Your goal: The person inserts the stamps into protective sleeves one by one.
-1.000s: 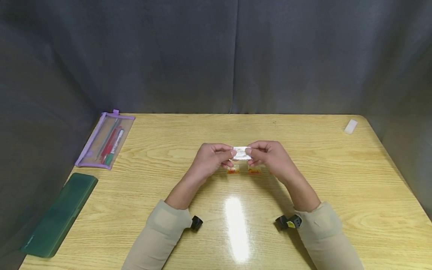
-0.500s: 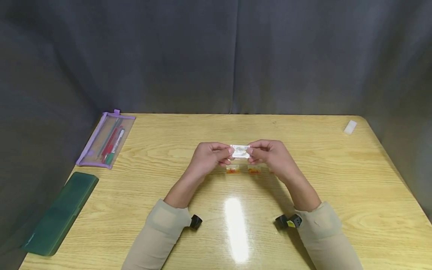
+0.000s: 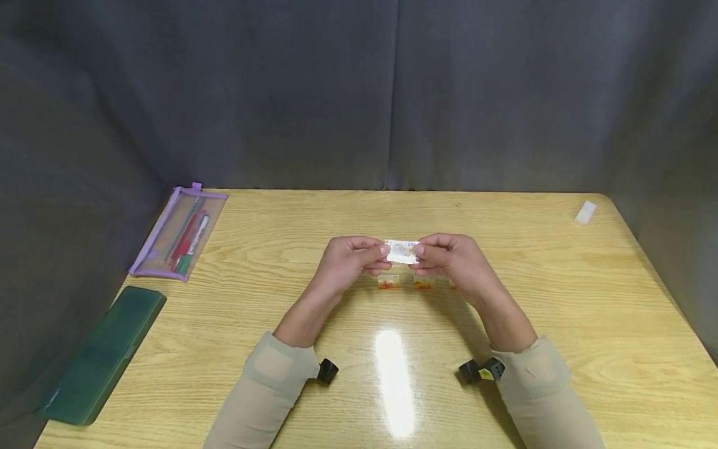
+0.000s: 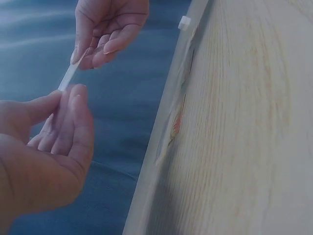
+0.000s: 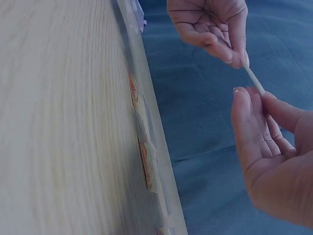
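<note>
In the head view, a small flat white packet (image 3: 401,251) with faint print is stretched level between both hands, raised over the table. My left hand (image 3: 350,262) pinches its left end between thumb and fingers, and my right hand (image 3: 457,262) grips the right end the same way. Seen from the left wrist, the packet (image 4: 68,77) appears edge-on as a thin pale strip. Just below the hands lie small orange-and-yellow packets: one on the left (image 3: 389,282), another in the middle (image 3: 424,282), and a third (image 3: 452,284) mostly hidden behind my right hand.
A purple-edged mesh pouch (image 3: 179,234) holding pens lies at the table's back left. Nearer on that side is a dark green case (image 3: 103,355). A small white block (image 3: 586,212) sits by the back right corner. Dark curtains (image 3: 359,93) enclose the wooden table (image 3: 269,224).
The packet has tilted a little, so its printed face shows more plainly. Both hands keep their pinch and stay in nearly the same place.
</note>
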`<state>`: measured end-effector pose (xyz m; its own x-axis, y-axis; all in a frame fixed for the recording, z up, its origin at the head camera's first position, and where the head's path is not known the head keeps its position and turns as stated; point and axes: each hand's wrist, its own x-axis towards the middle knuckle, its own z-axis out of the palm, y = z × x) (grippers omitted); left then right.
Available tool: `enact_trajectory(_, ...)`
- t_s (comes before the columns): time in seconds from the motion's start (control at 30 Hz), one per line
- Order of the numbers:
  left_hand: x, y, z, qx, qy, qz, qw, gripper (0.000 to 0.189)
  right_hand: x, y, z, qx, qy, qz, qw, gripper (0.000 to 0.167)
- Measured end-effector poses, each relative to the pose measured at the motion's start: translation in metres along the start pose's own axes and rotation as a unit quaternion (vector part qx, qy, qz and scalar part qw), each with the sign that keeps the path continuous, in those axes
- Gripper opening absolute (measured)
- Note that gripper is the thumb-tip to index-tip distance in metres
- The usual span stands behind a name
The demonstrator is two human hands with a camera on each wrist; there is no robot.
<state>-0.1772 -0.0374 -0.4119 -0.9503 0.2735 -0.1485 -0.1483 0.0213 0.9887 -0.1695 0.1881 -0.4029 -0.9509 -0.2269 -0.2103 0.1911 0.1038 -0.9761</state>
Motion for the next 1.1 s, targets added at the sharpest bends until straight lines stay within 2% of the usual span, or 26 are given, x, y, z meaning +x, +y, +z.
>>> enact_trajectory(0.2,-0.001,0.0,-0.001,-0.002,0.001,-0.002,1.0,0.021,0.001,0.001,0.002,0.015,0.0,-0.004,0.9999,0.028)
enact_trajectory(0.33,-0.001,-0.001,-0.003,0.004,-0.005,-0.019,0.9998,0.022,0.001,0.002,0.002,0.02,0.002,-0.008,0.9998,0.028)
enact_trajectory(0.43,-0.002,-0.002,-0.005,0.006,-0.015,-0.033,0.9993,0.024,0.002,0.004,0.002,0.03,-0.008,-0.002,0.9995,0.024)
enact_trajectory(0.57,-0.001,-0.003,-0.008,0.015,-0.022,-0.033,0.9991,0.026,0.004,0.006,0.004,0.037,-0.022,0.001,0.9991,0.018)
enact_trajectory(0.8,0.0,-0.006,-0.015,0.025,-0.007,-0.035,0.999,0.023,0.008,0.004,0.013,0.029,-0.001,-0.007,0.9996,0.017)
enact_trajectory(0.97,0.001,-0.008,-0.022,0.03,0.005,-0.038,0.9988,0.02,0.013,0.002,0.019,0.005,0.01,0.0,0.9999,0.03)
enact_trajectory(1.1,0.001,-0.009,-0.031,0.036,0.017,-0.047,0.9981,0.019,0.02,0.002,0.026,-0.007,0.006,0.012,0.9999,0.031)
